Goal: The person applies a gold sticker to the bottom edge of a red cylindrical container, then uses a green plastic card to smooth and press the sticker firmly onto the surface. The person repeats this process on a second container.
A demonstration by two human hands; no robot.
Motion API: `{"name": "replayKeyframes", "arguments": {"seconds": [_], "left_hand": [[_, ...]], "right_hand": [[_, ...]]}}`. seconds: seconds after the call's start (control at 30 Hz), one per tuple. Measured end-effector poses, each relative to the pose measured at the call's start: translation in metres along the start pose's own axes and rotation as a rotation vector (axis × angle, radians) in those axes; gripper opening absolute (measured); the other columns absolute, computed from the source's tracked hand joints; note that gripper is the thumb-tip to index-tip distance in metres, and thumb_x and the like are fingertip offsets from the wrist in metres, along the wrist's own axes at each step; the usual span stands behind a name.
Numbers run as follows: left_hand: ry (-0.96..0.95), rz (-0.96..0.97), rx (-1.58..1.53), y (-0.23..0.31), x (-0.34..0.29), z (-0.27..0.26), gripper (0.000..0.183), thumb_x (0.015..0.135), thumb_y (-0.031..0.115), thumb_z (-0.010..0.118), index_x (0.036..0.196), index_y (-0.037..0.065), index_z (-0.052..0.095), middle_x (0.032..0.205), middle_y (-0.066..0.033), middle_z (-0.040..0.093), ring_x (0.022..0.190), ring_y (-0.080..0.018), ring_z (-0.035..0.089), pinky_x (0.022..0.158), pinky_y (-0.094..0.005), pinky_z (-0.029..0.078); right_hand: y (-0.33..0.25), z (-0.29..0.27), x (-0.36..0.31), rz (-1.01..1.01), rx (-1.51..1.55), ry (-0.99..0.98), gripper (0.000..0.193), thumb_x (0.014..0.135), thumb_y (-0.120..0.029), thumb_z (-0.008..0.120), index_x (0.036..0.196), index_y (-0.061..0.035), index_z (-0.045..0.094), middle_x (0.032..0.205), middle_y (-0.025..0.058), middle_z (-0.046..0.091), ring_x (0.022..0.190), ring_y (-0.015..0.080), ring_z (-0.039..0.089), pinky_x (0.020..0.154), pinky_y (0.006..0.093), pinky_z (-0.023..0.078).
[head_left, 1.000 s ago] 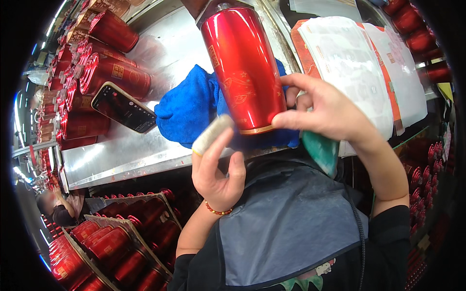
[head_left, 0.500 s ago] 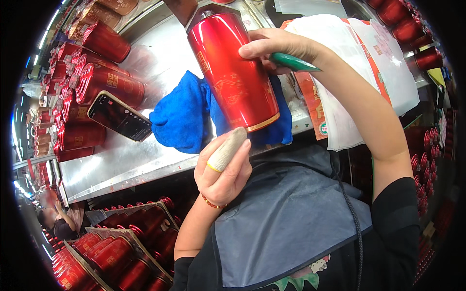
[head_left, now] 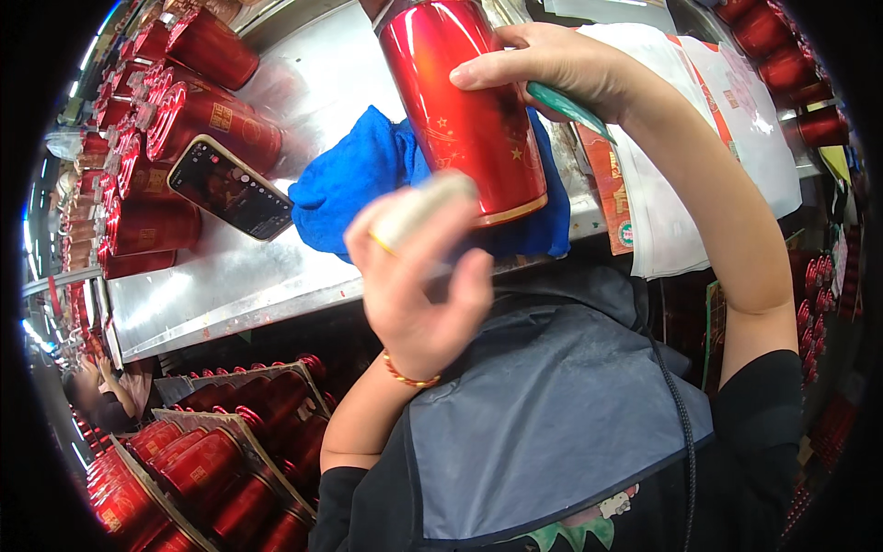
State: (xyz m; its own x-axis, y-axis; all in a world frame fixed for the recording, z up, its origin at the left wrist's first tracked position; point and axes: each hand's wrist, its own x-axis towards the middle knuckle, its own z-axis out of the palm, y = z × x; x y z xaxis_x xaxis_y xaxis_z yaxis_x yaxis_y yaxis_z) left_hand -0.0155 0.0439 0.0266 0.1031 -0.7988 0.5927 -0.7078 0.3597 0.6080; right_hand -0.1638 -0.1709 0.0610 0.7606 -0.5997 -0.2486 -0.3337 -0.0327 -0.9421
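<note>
A glossy red canister point(head_left: 474, 124) with gold star patterns and a gold rim band leans over the bench, its far end cut off by the frame. My right hand point(head_left: 575, 69) grips its side, and a green pointed strip-like tool point(head_left: 572, 110) sticks out from under the same fingers. My left hand point(head_left: 418, 285), blurred by motion, is by the canister's near lower edge with thumb and fingers apart. One finger wears a pale cloth finger cot point(head_left: 428, 210), which overlaps the canister; whether they touch I cannot tell. Beneath the canister lies a bunched blue cloth point(head_left: 345, 184).
A phone point(head_left: 230, 189) with a lit screen leans against several red canisters point(head_left: 216, 124) on the metal bench point(head_left: 221, 299). White sheets point(head_left: 658, 212) lie over red printed paper at right. Divided boxes of canisters point(head_left: 198, 460) stand below left, near another person point(head_left: 115, 396).
My left hand has moved up and its thumb has spread away from the fingers. The canister, still in my right hand, has shifted slightly up and right in view.
</note>
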Motion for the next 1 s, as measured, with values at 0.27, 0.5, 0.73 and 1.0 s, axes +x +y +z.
{"name": "replayKeyframes", "arguments": {"seconds": [0.27, 0.5, 0.73, 1.0], "left_hand": [[0.027, -0.614, -0.697, 0.001, -0.002, 0.025, 0.077, 0.09, 0.002, 0.071, 0.156, -0.003, 0.029, 0.156, -0.0139, 0.034, 0.146, -0.0246, 0.035, 0.121, -0.039, 0.03], [0.001, -0.64, -0.684, 0.003, 0.002, 0.026, 0.081, 0.09, 0.002, 0.071, 0.157, -0.003, 0.026, 0.156, -0.0128, 0.031, 0.145, -0.0236, 0.035, 0.12, -0.0384, 0.032], [0.007, -0.666, -0.705, 0.006, 0.004, 0.025, 0.082, 0.089, 0.002, 0.071, 0.157, -0.002, 0.026, 0.156, -0.0117, 0.031, 0.145, -0.0233, 0.035, 0.12, -0.0388, 0.033], [-0.007, -0.647, -0.698, 0.004, 0.003, 0.024, 0.083, 0.089, 0.002, 0.071, 0.158, -0.001, 0.026, 0.156, -0.0116, 0.033, 0.145, -0.0237, 0.036, 0.12, -0.0391, 0.034]], "right_hand": [[-0.002, 0.002, 0.0, 0.004, 0.025, -0.03, 0.101, 0.069, -0.064, 0.084, 0.136, 0.0032, 0.051, 0.124, 0.0216, 0.067, 0.117, 0.0334, 0.066, 0.101, 0.0392, 0.052], [0.001, 0.002, 0.001, -0.008, 0.035, -0.022, 0.102, 0.068, -0.064, 0.084, 0.137, 0.0035, 0.051, 0.123, 0.0227, 0.067, 0.116, 0.0345, 0.067, 0.101, 0.04, 0.053], [-0.003, 0.002, -0.001, -0.001, 0.025, -0.031, 0.102, 0.068, -0.064, 0.085, 0.137, 0.0036, 0.052, 0.122, 0.0236, 0.067, 0.114, 0.0352, 0.068, 0.1, 0.0403, 0.054], [0.0, 0.001, 0.0, -0.017, 0.01, -0.007, 0.103, 0.068, -0.065, 0.085, 0.135, 0.0055, 0.053, 0.12, 0.0248, 0.067, 0.113, 0.0351, 0.068, 0.1, 0.0395, 0.054]]}}
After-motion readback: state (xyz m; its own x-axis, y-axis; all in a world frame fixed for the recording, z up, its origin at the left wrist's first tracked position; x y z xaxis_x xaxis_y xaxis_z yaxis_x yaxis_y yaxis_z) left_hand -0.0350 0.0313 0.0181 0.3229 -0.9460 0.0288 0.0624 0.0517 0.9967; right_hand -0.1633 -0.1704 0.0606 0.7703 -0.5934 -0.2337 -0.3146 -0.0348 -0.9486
